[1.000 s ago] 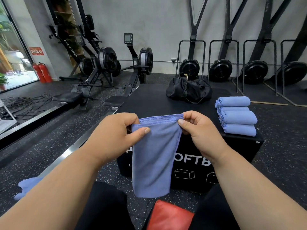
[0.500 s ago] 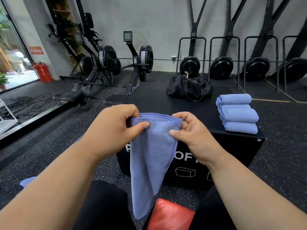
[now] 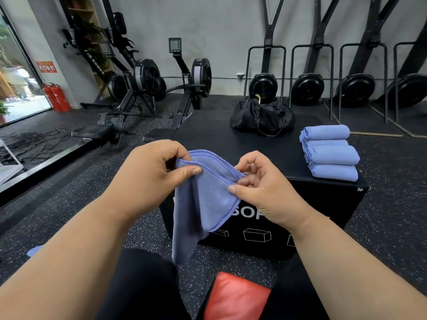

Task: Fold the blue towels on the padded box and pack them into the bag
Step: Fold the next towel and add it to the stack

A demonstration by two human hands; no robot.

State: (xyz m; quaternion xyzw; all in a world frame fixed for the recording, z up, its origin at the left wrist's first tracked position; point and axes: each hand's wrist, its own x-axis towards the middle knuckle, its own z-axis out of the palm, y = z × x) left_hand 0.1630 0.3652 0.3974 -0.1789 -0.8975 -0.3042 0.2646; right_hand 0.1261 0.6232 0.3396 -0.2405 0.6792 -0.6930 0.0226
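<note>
Gym floor, box [image 3: 323, 199] ahead. Left hand [image 3: 152, 174] and right hand [image 3: 258, 190] pinch towel [image 3: 208, 199] hem; loose pinch risks drop, skewed fold. Bag [image 3: 261, 116] at 12 o'clock.

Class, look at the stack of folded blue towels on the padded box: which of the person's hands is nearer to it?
The right hand. It pinches the held towel just left of the stack of folded towels; the left hand grips the towel's far side, farther away.
</note>
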